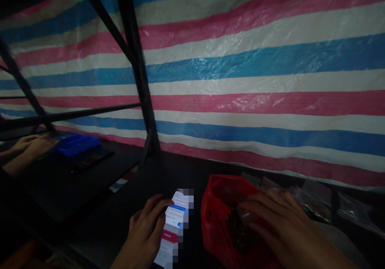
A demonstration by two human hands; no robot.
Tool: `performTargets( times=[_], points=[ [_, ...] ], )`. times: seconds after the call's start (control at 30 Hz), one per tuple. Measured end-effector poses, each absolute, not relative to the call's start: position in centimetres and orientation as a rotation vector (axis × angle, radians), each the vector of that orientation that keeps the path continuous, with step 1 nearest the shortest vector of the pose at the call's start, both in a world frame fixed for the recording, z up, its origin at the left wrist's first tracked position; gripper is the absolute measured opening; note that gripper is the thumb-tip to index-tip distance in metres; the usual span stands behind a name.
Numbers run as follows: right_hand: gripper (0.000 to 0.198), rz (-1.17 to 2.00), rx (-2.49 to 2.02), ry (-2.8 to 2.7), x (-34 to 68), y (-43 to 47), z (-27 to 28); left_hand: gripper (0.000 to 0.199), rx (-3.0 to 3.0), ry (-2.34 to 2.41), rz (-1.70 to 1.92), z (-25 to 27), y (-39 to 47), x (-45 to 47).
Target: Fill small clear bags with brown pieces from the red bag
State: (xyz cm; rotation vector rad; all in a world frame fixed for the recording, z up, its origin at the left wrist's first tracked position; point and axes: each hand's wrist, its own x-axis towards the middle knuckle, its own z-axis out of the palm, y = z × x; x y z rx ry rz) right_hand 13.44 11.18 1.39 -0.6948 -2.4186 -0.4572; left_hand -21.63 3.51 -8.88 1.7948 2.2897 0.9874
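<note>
My left hand [147, 229] lies beside a lit phone [171, 233] on the black table. Its index fingertip touches or hovers just over the screen, and the fingers are stretched out. The phone's right edge is pixelated. To the right stands a red plastic bag [212, 221], its mouth open, with small dark pieces [239, 229] inside. Over this mouth reaches my right hand [279, 221], fingers extended and apart. A small clear, shiny bit [245, 216] shows by its fingertips; whether they grip it is hard to make out.
Clear plastic bags [315, 200] lie behind and right of the red bag, some with dark contents. A black metal frame [140, 76] rises at left before a striped sheet [255, 100]. Further left, another person's hands [36, 144] work near a blue tray [76, 143].
</note>
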Motion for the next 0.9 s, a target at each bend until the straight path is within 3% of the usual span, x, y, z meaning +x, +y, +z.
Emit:
performTargets(
  times=[0.33,0.9],
  points=[
    [0.036,-0.395,-0.716,-2.431,13.6,10.9,1.1,0.042,2.242,2.284,0.8,-10.2,0.8,-21.6],
    [0.039,-0.309,-0.811,-2.488,13.7,10.8,1.2,0.048,2.227,2.29,0.807,-9.0,0.7,-21.0]
  ],
)
